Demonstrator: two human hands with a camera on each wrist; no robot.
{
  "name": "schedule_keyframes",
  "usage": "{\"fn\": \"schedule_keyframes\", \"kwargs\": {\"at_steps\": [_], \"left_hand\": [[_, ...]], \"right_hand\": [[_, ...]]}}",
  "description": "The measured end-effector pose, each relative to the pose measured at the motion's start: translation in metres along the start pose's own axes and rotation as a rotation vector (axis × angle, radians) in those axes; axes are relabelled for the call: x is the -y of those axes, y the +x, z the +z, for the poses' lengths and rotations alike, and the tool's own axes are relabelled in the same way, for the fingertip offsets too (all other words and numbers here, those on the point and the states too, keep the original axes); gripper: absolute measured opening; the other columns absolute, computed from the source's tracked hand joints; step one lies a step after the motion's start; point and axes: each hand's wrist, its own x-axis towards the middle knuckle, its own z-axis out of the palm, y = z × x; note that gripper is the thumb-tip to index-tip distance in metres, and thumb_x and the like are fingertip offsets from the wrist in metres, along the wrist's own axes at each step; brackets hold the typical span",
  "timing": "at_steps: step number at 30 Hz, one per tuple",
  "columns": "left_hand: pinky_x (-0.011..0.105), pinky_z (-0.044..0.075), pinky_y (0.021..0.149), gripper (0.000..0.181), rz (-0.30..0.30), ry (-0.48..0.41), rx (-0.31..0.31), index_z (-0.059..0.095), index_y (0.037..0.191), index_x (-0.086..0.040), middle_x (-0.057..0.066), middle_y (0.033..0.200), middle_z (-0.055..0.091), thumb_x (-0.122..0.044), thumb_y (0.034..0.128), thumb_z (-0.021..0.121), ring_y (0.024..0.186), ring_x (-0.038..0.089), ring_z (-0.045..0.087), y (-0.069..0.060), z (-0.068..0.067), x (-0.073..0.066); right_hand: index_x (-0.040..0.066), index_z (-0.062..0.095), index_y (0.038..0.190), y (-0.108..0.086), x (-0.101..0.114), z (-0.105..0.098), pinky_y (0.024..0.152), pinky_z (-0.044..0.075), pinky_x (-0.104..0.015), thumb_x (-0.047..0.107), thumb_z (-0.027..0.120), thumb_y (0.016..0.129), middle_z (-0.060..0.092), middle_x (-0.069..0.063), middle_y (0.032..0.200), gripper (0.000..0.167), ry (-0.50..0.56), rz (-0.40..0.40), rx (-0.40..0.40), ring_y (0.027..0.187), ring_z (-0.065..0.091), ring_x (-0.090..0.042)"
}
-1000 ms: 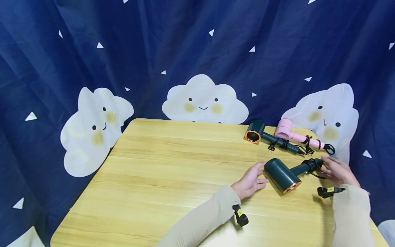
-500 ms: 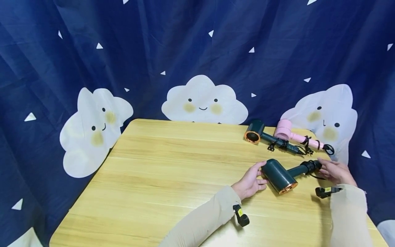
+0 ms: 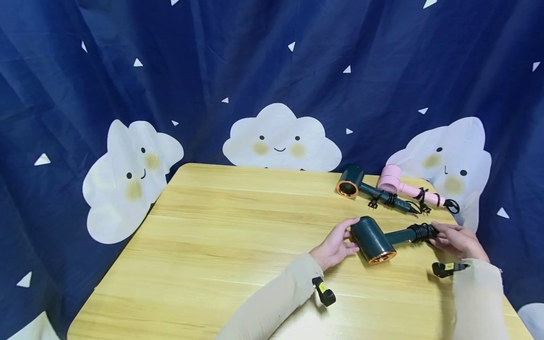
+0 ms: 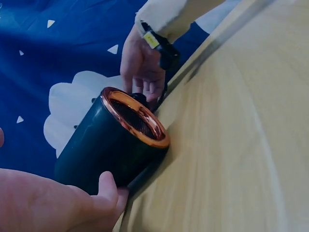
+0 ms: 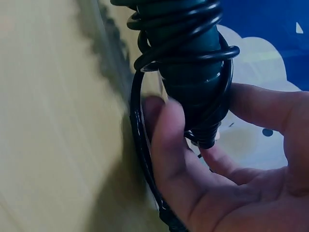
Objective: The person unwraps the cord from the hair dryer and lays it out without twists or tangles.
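A dark green hair dryer (image 3: 373,240) with a copper-coloured rim is held between both hands, its barrel to the left and its handle to the right. My left hand (image 3: 335,244) grips the back of the barrel, thumb on the far side and fingers on the near side. In the left wrist view the rim (image 4: 157,140) faces up toward the camera. My right hand (image 3: 461,241) holds the handle's end, where a black cord (image 5: 183,60) is wound round it. In the right wrist view, fingers and thumb lie on both sides of that end. Whether the dryer touches the table cannot be told.
Behind it, a second dark green hair dryer (image 3: 350,182) and a pink hair dryer (image 3: 390,178) lie side by side near the back right edge, cords wrapped. The wooden table (image 3: 204,236) stretches left. A blue curtain (image 3: 255,61) with clouds hangs behind.
Both hands have moved left with the front green hair dryer, a small distance. My left hand's fingers now reach further round its barrel. The two back hair dryers stay in place.
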Motion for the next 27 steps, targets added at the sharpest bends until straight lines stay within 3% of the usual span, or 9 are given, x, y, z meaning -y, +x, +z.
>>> {"fn": "schedule_keyframes", "kwargs": {"at_steps": [2, 5, 8, 12, 16, 19, 21, 24, 27], "left_hand": [[0.037, 0.047, 0.093, 0.055, 0.009, 0.003, -0.001, 0.057, 0.135, -0.013, 0.018, 0.125, 0.057, -0.041, 0.0897, 0.070, 0.106, 0.031, 0.057, 0.000, -0.002, -0.002], [0.035, 0.044, 0.091, 0.062, 0.016, 0.009, 0.001, 0.050, 0.140, -0.011, 0.020, 0.126, 0.055, -0.041, 0.0896, 0.070, 0.104, 0.028, 0.056, 0.001, -0.007, -0.006], [0.032, 0.043, 0.087, 0.059, 0.017, 0.040, 0.018, 0.051, 0.137, -0.012, 0.016, 0.118, 0.059, -0.043, 0.0900, 0.070, 0.096, 0.023, 0.055, 0.001, -0.013, -0.010], [0.028, 0.040, 0.080, 0.056, 0.033, 0.102, 0.044, 0.053, 0.135, -0.012, 0.007, 0.103, 0.063, -0.046, 0.0917, 0.067, 0.086, 0.016, 0.054, 0.000, -0.021, -0.017], [0.026, 0.039, 0.078, 0.079, 0.055, 0.162, 0.060, 0.036, 0.157, -0.009, 0.002, 0.097, 0.062, -0.045, 0.0936, 0.066, 0.082, 0.014, 0.053, -0.002, -0.024, -0.025], [0.027, 0.039, 0.079, 0.090, 0.077, 0.203, 0.065, 0.021, 0.165, -0.010, 0.003, 0.103, 0.063, -0.044, 0.0947, 0.066, 0.085, 0.015, 0.053, -0.003, -0.024, -0.030], [0.029, 0.040, 0.080, 0.091, 0.086, 0.220, 0.070, 0.020, 0.166, -0.010, 0.006, 0.111, 0.062, -0.044, 0.0953, 0.066, 0.089, 0.016, 0.053, -0.003, -0.024, -0.032], [0.037, 0.045, 0.094, 0.092, 0.079, 0.194, 0.084, 0.016, 0.167, -0.013, 0.012, 0.129, 0.057, -0.042, 0.0958, 0.066, 0.100, 0.020, 0.057, -0.005, -0.026, -0.033], [0.052, 0.047, 0.108, 0.092, 0.075, 0.165, 0.099, 0.013, 0.168, -0.018, 0.019, 0.142, 0.050, -0.040, 0.0961, 0.067, 0.111, 0.029, 0.060, -0.006, -0.028, -0.036]], "right_hand": [[0.031, 0.063, 0.083, -0.002, 0.000, 0.003, 0.071, 0.060, -0.019, 0.037, 0.057, 0.106, 0.071, 0.012, 0.078, 0.024, -0.007, -0.010, 0.018, 0.073, 0.071, -0.001], [0.029, 0.069, 0.082, -0.002, 0.000, 0.009, 0.073, 0.061, -0.020, 0.031, 0.056, 0.107, 0.074, 0.009, 0.080, 0.029, 0.094, -0.029, 0.073, 0.075, 0.074, -0.003], [0.024, 0.073, 0.084, -0.002, 0.002, 0.015, 0.075, 0.062, -0.022, 0.024, 0.054, 0.108, 0.076, 0.005, 0.084, 0.031, 0.214, -0.054, 0.136, 0.078, 0.076, -0.007], [0.024, 0.072, 0.088, -0.002, 0.005, 0.019, 0.076, 0.061, -0.021, 0.024, 0.052, 0.109, 0.073, 0.003, 0.086, 0.029, 0.228, -0.079, 0.167, 0.079, 0.077, -0.009], [0.019, 0.064, 0.099, -0.002, 0.007, 0.020, 0.077, 0.062, -0.022, 0.028, 0.051, 0.109, 0.069, 0.001, 0.087, 0.018, 0.211, -0.071, 0.155, 0.080, 0.077, -0.009], [0.019, 0.064, 0.098, -0.002, 0.008, 0.023, 0.078, 0.062, -0.024, 0.026, 0.051, 0.109, 0.065, 0.002, 0.083, 0.018, 0.255, -0.084, 0.168, 0.077, 0.075, -0.009], [0.021, 0.068, 0.094, -0.002, 0.008, 0.025, 0.080, 0.062, -0.024, 0.024, 0.050, 0.109, 0.063, 0.003, 0.078, 0.024, 0.293, -0.105, 0.190, 0.075, 0.074, -0.009], [0.022, 0.072, 0.092, -0.003, 0.008, 0.028, 0.081, 0.062, -0.025, 0.020, 0.048, 0.110, 0.058, 0.004, 0.071, 0.031, 0.332, -0.140, 0.231, 0.071, 0.071, -0.009], [0.023, 0.070, 0.093, -0.004, 0.011, 0.031, 0.076, 0.062, -0.023, 0.023, 0.048, 0.110, 0.057, 0.005, 0.068, 0.027, 0.284, -0.156, 0.223, 0.064, 0.069, -0.009]]}}
